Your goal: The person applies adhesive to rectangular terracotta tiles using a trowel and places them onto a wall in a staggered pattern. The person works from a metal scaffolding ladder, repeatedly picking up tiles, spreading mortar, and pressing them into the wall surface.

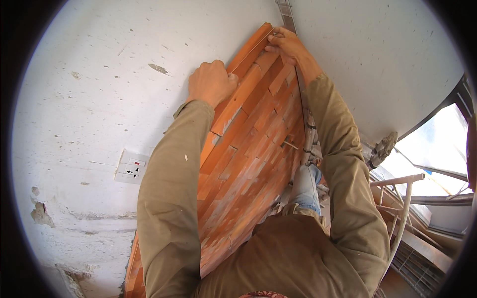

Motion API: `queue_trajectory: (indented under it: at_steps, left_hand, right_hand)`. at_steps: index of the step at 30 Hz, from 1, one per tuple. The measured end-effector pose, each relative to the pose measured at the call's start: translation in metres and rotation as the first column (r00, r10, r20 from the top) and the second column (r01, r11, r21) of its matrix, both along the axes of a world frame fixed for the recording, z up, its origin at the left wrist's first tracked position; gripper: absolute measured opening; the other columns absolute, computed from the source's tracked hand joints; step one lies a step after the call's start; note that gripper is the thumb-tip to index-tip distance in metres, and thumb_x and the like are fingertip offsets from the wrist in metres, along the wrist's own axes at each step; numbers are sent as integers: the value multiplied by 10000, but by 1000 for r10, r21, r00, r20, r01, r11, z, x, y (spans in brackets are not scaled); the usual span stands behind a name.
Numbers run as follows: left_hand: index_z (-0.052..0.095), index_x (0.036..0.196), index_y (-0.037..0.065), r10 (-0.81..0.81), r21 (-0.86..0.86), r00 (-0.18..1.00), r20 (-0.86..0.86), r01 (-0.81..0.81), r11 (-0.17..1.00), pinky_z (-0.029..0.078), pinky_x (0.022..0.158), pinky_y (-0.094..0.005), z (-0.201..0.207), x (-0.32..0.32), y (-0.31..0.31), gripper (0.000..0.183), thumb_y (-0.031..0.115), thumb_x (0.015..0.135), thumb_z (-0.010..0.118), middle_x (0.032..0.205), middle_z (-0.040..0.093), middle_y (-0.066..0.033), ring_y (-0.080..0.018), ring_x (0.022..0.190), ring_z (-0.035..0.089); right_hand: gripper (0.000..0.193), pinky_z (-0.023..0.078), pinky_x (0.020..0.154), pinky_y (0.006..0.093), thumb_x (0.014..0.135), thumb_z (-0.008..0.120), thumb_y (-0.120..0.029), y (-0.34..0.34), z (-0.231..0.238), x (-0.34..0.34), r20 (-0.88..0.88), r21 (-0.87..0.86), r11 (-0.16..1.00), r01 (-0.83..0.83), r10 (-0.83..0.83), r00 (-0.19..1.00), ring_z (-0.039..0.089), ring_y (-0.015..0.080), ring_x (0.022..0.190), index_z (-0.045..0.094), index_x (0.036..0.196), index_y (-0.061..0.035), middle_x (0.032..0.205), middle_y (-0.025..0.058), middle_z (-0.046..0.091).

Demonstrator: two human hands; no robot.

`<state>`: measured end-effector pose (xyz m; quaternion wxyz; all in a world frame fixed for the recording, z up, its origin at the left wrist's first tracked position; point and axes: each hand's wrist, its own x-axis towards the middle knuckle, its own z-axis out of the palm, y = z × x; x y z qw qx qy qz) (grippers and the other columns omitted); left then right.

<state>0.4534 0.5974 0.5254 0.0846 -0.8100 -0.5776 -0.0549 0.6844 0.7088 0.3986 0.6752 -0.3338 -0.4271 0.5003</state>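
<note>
- The top tile strip [251, 47], a long orange brick-like piece, lies at the upper edge of the orange tile cladding [248, 149], running from about 7 o'clock up to 1 o'clock along the wall.
- The left hand [212, 82] is closed into a loose fist, its fingers curled over the left edge of the tile strip and pressing against it.
- The right hand [285, 45] sits at 1 o'clock from the left hand, its fingers pinched on the upper end of the same strip where it meets the wall corner.
- Both forearms, in khaki sleeves [171, 198], rise from the lower edge of the view toward the strip.
- The cladding is made of staggered narrow orange tiles with pale smears on the lower rows; it fills the band between the two arms.
- A metal corner profile [286, 15] runs upward at 12 o'clock from the right hand.
- The white plastered wall [99, 74] spreads to 9 o'clock, marked with small chips.
- A white wall socket [131, 168] is set in that wall at 8 o'clock from the left hand, well apart from the tiles.
- A knee in blue jeans [305, 186] shows between the arms, below the cladding.
- A pale metal railing [402, 198] stands at 4 o'clock, beside a bright window opening [437, 149].
</note>
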Motion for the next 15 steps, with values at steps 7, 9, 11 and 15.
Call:
queue_trajectory:
  at_steps: [7, 9, 11, 15]
  left_hand:
    - [658, 819, 5, 15, -49, 1000, 20, -14, 999, 524, 692, -452, 8, 9, 1, 395, 376, 940, 595, 732, 676, -168, -342, 735, 673]
    - [659, 821, 6, 13, -68, 999, 40, -10, 998, 521, 685, -455, 11, 14, 4, 441, 414, 969, 582, 733, 677, -167, -342, 734, 673]
    - [660, 828, 5, 11, -60, 999, 38, -9, 998, 520, 680, -458, 10, 20, 11, 473, 442, 986, 571, 740, 680, -168, -343, 741, 673]
    - [666, 876, -1, -61, 44, 998, 29, 59, 997, 529, 712, -465, 5, 35, 23, 402, 386, 971, 616, 792, 697, -178, -349, 801, 690]
  right_hand:
    - [373, 606, 872, 326, 996, 591, -92, 6, 2, 6, -75, -2, 995, -98, 97, 992, 600, 225, 1082, 492, 1336, 27, 1200, 138, 508]
    - [283, 586, 871, 321, 1001, 593, -115, 7, -1, 8, -87, 6, 994, -107, 108, 990, 613, 189, 1047, 541, 1267, -34, 1139, 79, 563]
    - [273, 587, 868, 325, 997, 601, -118, 9, -1, 11, -113, 25, 989, -144, 146, 983, 612, 185, 1050, 554, 1253, -37, 1138, 74, 578]
    - [357, 610, 867, 344, 986, 615, -104, 6, 0, 13, -154, 51, 981, -189, 194, 969, 598, 218, 1095, 526, 1306, 25, 1187, 121, 563]
